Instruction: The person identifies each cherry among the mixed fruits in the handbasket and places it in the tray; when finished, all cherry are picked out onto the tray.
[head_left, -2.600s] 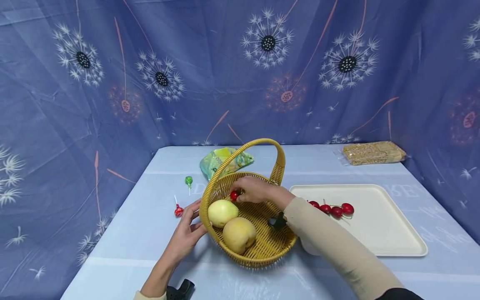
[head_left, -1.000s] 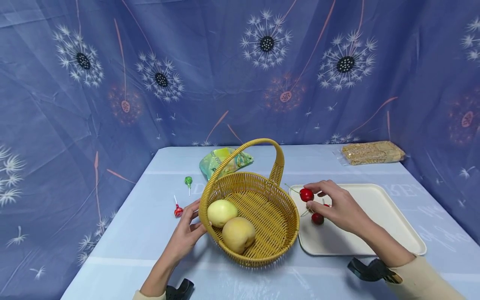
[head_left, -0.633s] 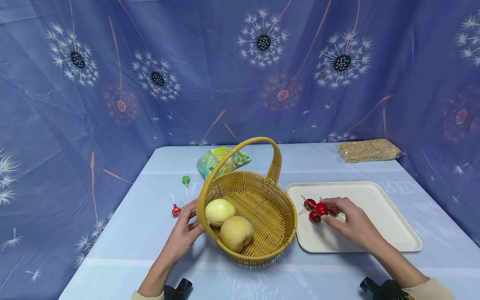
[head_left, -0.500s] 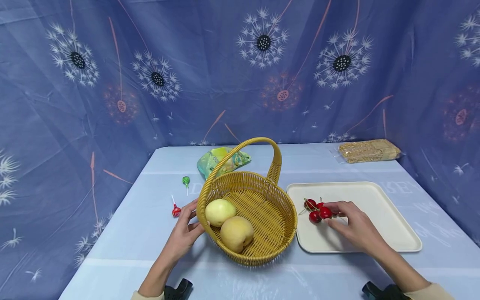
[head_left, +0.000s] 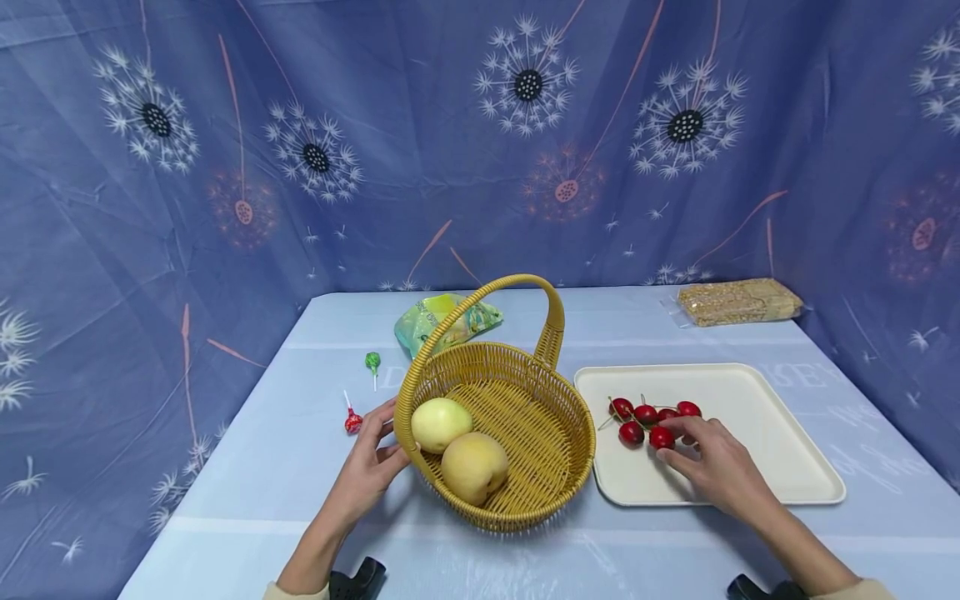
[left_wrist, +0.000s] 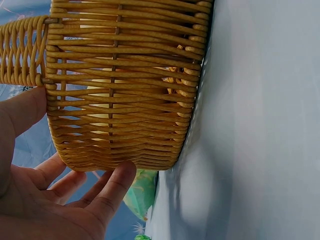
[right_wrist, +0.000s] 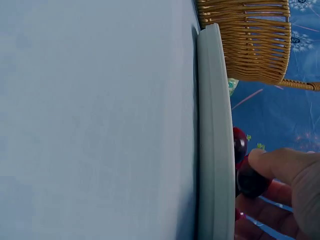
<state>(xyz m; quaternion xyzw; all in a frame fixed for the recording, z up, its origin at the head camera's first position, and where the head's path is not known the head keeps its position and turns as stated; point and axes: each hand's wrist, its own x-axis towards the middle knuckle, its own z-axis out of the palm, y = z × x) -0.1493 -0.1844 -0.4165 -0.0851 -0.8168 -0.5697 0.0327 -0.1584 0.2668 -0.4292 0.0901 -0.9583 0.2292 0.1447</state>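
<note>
My left hand point(head_left: 370, 458) touches the outside of the yellow wicker basket point(head_left: 536, 517) on its left. In the left wrist view its thumb point(left_wrist: 30, 107) lies by the handle's base and the other fingers point(left_wrist: 114, 192) spread along the woven wall. A pale yellow-green fruit point(head_left: 441, 425) and a yellow peach point(head_left: 474, 468) lie in the basket's left part. Over the cream tray point(head_left: 765, 475), my right hand point(head_left: 716, 462) pinches a dark red cherry point(right_wrist: 251, 179) between thumb and fingertips. Several more cherries point(head_left: 632, 433) with stems lie close beside it on the tray.
Left of the basket lie a green lollipop point(head_left: 372, 362) and a red lollipop point(head_left: 352, 421). A green and yellow packet point(head_left: 420, 325) sits behind the basket. At the back right lies a clear-wrapped tan pack point(head_left: 738, 302). The arched handle point(head_left: 551, 333) rises over the basket.
My right hand has carried a cherry out of the basket to the tray, then lowered it beside the others and shifted slightly right. My left hand has stayed at the basket.
</note>
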